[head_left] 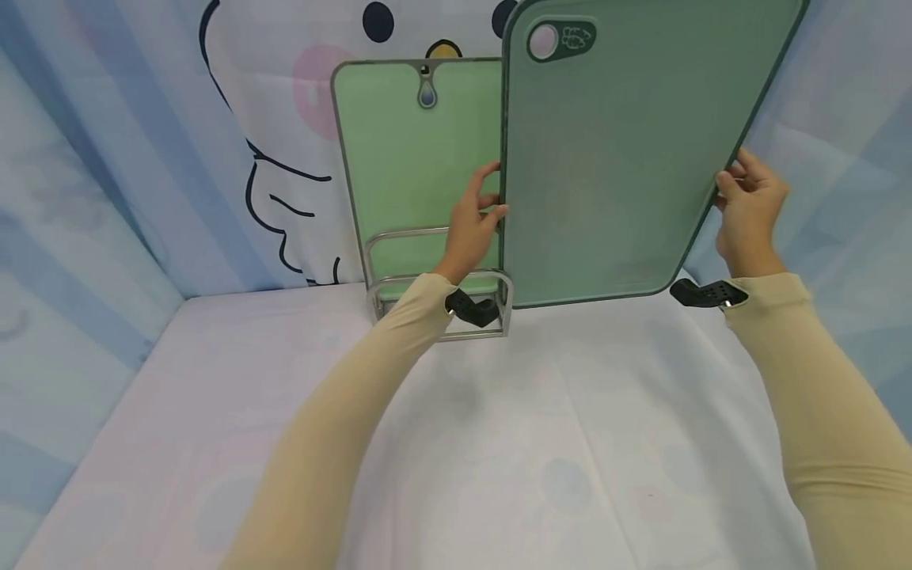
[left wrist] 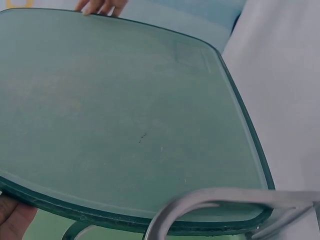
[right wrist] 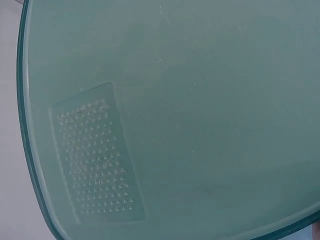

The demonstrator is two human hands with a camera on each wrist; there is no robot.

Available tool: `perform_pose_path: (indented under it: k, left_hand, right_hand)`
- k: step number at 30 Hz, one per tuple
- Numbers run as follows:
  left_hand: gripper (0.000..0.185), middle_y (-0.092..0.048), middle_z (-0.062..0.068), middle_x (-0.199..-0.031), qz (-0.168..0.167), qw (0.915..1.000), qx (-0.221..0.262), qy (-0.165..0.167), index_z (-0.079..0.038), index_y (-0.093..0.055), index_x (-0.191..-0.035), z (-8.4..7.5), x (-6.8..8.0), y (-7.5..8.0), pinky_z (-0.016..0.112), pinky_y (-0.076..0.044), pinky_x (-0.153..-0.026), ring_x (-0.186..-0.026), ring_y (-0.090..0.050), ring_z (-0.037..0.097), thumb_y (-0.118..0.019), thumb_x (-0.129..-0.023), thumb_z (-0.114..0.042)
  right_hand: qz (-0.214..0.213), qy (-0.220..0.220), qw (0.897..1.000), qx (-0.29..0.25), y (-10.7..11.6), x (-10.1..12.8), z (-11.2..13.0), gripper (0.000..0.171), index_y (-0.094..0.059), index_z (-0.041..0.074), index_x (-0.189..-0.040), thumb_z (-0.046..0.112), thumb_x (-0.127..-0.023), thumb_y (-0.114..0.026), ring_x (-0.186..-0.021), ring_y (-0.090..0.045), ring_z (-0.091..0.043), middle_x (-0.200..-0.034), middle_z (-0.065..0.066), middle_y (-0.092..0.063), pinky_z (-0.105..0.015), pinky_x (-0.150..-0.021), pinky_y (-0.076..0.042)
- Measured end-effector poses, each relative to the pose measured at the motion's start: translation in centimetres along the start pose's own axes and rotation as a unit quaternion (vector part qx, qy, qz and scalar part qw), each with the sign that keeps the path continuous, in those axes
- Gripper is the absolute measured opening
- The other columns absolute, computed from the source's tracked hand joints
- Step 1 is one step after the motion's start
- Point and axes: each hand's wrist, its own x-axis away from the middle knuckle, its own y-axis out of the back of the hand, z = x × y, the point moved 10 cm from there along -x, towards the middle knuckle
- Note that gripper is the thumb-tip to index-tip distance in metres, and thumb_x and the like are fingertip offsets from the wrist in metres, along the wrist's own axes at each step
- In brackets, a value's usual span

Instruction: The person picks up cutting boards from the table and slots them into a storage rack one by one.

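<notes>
board in hand: big dark green plastic cutting board (head_left: 613,158), held up off the surface, upper right of the head view, standing tall with its long axis close to vertical and leaning a bit to the right at the top; hanging hole in its upper left corner

left hand (head_left: 472,229): grip is on the board's left long edge, about mid-height, fingers curled round the rim; the wrist view only catches a bit of thumb at the bottom left under the board (left wrist: 125,115)

right hand (head_left: 748,210): grip pinches the opposite long edge at roughly the same height, so the board sits square between the two hands

rack: bent-wire metal rack (head_left: 438,285) sits on the surface centre frame, just below and left of the board's lower left corner; left hand is the nearer one

what's in the rack: one light green cutting board (head_left: 399,158) standing upright in a rear slot, hole at top; the slot in front looks free

spacing: the dark board's bottom edge looks slightly above the rack's top wire, overlapping its right end; can't tell if they touch

texture: raised dotted grater patch (right wrist: 95,160) near one corner

surface: pale sheet-covered surface (head_left: 499,459), cartoon curtain (head_left: 271,119) behind
</notes>
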Motion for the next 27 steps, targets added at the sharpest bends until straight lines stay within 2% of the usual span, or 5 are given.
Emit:
perform_pose_path:
  k: [8,18,27]
  left_hand:
    - [0.058,-0.065,0.017,-0.118,-0.007,0.9999,0.009,0.005,-0.018,-0.035,-0.144,0.3,0.1,1.8,0.032,-0.054,-0.079,-0.105,-0.064,0.022,-0.057,-0.092,-0.007]
    - [0.058,-0.063,0.019,-0.121,-0.015,0.9999,0.005,0.006,-0.015,-0.036,-0.144,0.4,0.5,4.2,0.032,-0.052,-0.073,-0.104,-0.065,0.025,-0.059,-0.091,-0.006]
    - [0.06,-0.063,0.021,-0.119,-0.025,0.9994,0.001,0.023,-0.017,-0.035,-0.145,1.2,1.0,6.5,0.039,-0.054,-0.081,-0.104,-0.064,0.028,-0.059,-0.091,-0.007]
  right_hand:
    - [0.025,-0.008,1.0,0.003,-1.4,0.5,-0.9,0.032,-0.069,0.001,-0.112,-0.011,-0.083,-0.06,-0.065,-0.05,-0.012,-0.08,-0.004,-0.05,-0.02,-0.046,-0.045]
    - [0.044,-0.019,0.998,0.039,-2.8,1.4,-1.9,0.032,-0.069,0.004,-0.113,-0.007,-0.083,-0.063,-0.067,-0.056,-0.012,-0.079,-0.004,-0.054,-0.02,-0.05,-0.049]
    - [0.068,-0.024,0.996,0.043,-4.9,2.0,-3.0,0.034,-0.068,0.004,-0.114,-0.007,-0.083,-0.063,-0.069,-0.056,-0.012,-0.079,-0.004,-0.055,-0.02,-0.052,-0.051]
